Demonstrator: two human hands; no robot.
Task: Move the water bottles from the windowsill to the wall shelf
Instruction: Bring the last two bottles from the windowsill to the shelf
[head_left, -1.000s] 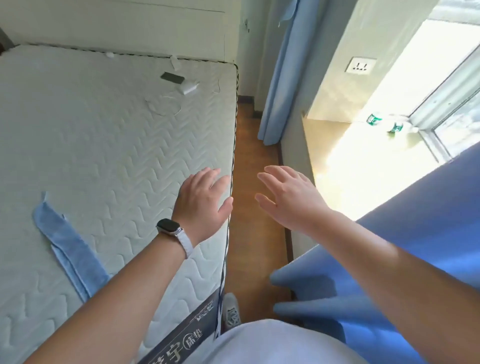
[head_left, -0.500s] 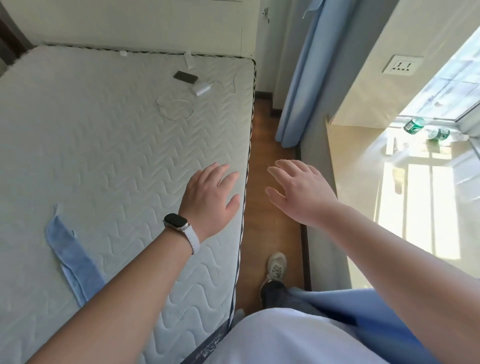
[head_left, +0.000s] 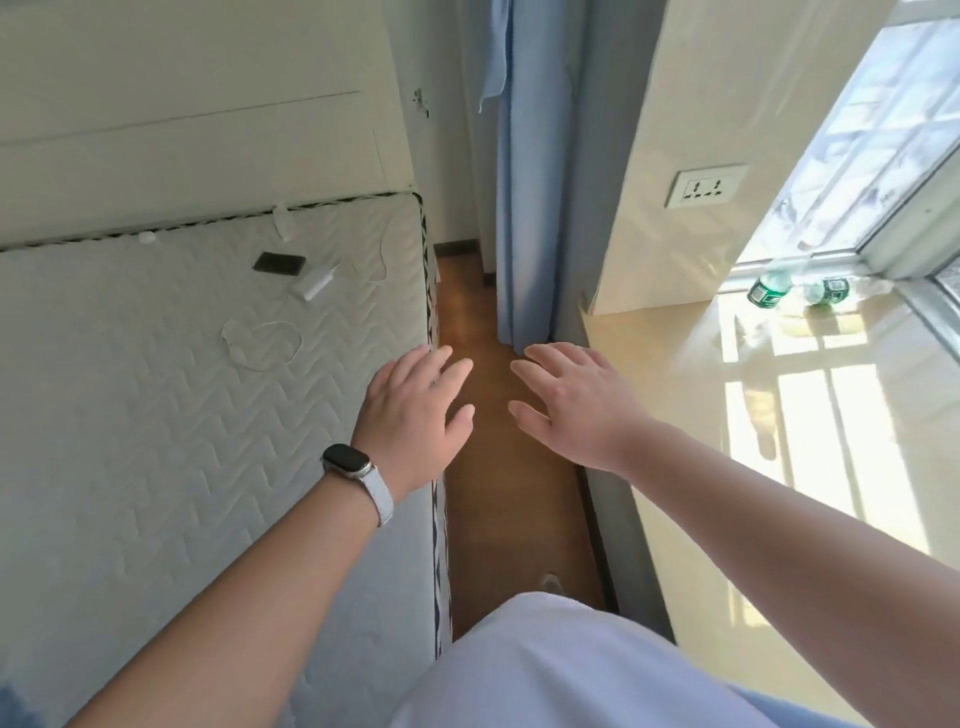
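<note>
Two clear water bottles with green labels stand at the far end of the glossy windowsill (head_left: 675, 374), close to the window frame: one bottle (head_left: 770, 289) on the left, the other bottle (head_left: 828, 291) just right of it. My left hand (head_left: 415, 415), with a white-strapped watch on its wrist, hovers palm down over the mattress edge, fingers apart and empty. My right hand (head_left: 576, 405) is held out palm down over the floor strip beside the sill, fingers spread, holding nothing. Both hands are well short of the bottles. No wall shelf is in sight.
A bare quilted mattress (head_left: 182, 415) fills the left, with a dark phone (head_left: 278, 263), a white charger (head_left: 311, 286) and a cable on it. A narrow wooden floor strip (head_left: 498, 493) runs between bed and sill. A blue curtain (head_left: 530, 182) hangs ahead; a wall socket (head_left: 705, 185) sits above the sill.
The view has moved forward along the gap and tilted up. The bottles now appear nearer and larger. Both hands stay held out, open and empty.
</note>
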